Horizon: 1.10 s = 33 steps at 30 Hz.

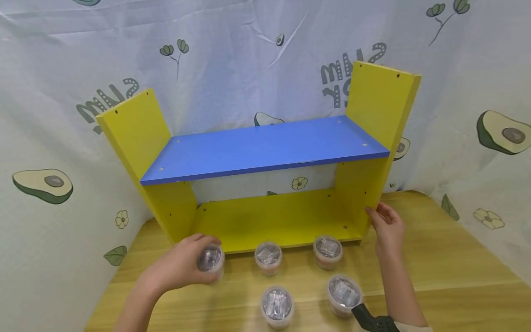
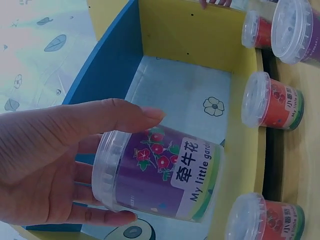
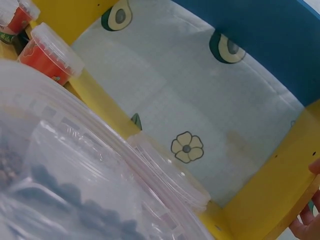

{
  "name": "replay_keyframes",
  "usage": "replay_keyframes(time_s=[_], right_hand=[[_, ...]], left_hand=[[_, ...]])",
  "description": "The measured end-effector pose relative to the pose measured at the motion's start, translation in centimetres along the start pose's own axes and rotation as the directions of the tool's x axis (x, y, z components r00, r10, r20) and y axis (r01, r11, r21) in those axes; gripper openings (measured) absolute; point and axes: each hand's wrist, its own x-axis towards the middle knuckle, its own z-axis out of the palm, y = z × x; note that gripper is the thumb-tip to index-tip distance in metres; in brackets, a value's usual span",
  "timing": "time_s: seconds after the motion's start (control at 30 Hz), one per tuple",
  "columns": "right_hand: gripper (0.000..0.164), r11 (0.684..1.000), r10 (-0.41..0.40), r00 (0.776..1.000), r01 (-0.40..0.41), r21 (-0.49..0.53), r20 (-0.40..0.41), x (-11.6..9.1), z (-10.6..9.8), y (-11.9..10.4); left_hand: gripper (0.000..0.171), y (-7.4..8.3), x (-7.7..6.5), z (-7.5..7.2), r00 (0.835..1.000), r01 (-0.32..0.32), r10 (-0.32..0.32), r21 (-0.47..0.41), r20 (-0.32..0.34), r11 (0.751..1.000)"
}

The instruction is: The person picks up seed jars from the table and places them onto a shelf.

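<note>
My left hand holds a small clear-lidded plastic tub between thumb and fingers. Its purple label shows red flowers and the words "My little garden". In the head view this tub is in front of the shelf's lower left corner, its edges slightly blurred. A yellow shelf unit with a blue middle board stands on the table. At its right side panel, my right hand grips the front edge, thumb in front and fingers partly hidden behind. In the right wrist view only some fingers show at the panel.
Two red-labelled tubs stand along the shelf's front edge. Closer to me are two more tubs. A dark strap piece is by my right wrist. Avocado-print cloth hangs behind the wooden table.
</note>
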Motion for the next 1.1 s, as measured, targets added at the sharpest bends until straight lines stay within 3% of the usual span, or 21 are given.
replay_keyframes(time_s=[0.53,0.87,1.1], right_hand=[[0.020,1.000,-0.012,1.000,0.012,0.010,0.002,0.0,0.0,0.1],[0.019,0.999,-0.022,1.000,0.022,0.036,-0.003,0.1,-0.1,0.2],[0.019,1.000,-0.006,1.000,0.006,-0.011,0.002,0.2,-0.1,0.1]], left_hand=[[0.057,0.4,-0.4,-2.4,1.000,0.014,-0.014,0.041,0.001,0.999],[0.053,1.1,-0.4,-3.0,0.999,-0.045,0.044,0.077,0.019,0.996],[0.052,1.7,-0.3,-3.7,0.998,-0.052,0.049,0.076,0.037,0.996]])
